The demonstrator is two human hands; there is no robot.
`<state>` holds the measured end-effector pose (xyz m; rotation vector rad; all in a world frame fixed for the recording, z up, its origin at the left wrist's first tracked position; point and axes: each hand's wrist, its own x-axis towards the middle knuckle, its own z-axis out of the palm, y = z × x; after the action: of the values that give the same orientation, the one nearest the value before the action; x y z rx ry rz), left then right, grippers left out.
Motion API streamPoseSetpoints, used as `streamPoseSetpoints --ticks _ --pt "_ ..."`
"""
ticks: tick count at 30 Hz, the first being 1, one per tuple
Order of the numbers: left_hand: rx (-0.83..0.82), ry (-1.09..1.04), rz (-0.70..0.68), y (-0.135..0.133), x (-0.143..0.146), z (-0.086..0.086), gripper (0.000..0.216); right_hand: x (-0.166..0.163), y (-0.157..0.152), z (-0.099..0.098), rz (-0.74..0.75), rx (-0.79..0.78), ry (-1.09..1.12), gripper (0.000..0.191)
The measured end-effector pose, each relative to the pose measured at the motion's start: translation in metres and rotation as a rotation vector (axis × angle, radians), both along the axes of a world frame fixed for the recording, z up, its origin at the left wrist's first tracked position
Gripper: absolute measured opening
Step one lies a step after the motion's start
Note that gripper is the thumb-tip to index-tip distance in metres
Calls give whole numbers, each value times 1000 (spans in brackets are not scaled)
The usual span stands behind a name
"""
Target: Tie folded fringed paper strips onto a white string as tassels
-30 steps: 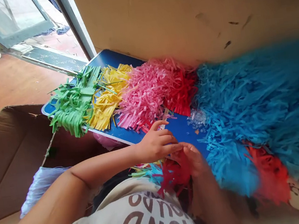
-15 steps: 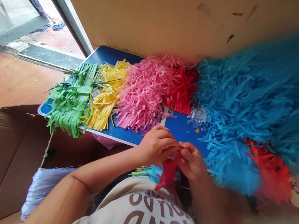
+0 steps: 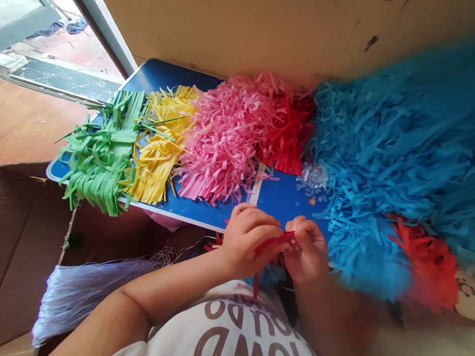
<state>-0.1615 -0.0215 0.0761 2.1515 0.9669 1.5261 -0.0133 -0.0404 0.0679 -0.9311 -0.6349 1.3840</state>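
My left hand (image 3: pixel 246 238) and my right hand (image 3: pixel 306 249) meet at the near edge of a blue table (image 3: pixel 280 198). Both are closed in a pinch on a red fringed paper strip (image 3: pixel 273 241) stretched between them, with its tail hanging down toward my lap. Just beyond my hands lie piles of fringed paper: green (image 3: pixel 97 156), yellow (image 3: pixel 158 153), pink (image 3: pixel 227 138), and red (image 3: pixel 289 135). A big heap of blue fringe (image 3: pixel 406 154) fills the right side.
An open cardboard box (image 3: pixel 4 246) stands at my left with a bundle of pale lilac fringe (image 3: pixel 80 288) beside it. A beige wall (image 3: pixel 285 12) backs the table. Orange-red fringe (image 3: pixel 428 263) sits under the blue heap at right. A doorway (image 3: pixel 37 41) opens at upper left.
The bunch of red fringe in my hands has been drawn into a narrow strip between both pinches. My hands stay together at the table's edge; the view has shifted slightly.
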Motion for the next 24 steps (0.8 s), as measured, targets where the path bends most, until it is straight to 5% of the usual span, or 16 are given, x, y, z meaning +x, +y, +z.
streamPoseSetpoints --ticks 16,20,24 --pt "-30 7 72 -3 10 -11 16 -4 -6 -10 -190 209 -225 32" --pt "-52 10 -121 0 0 -9 18 -2 -7 -11 -213 367 -378 22" --pt "-256 -104 -325 3 -3 -14 14 -4 -6 -12 -177 398 -378 19"
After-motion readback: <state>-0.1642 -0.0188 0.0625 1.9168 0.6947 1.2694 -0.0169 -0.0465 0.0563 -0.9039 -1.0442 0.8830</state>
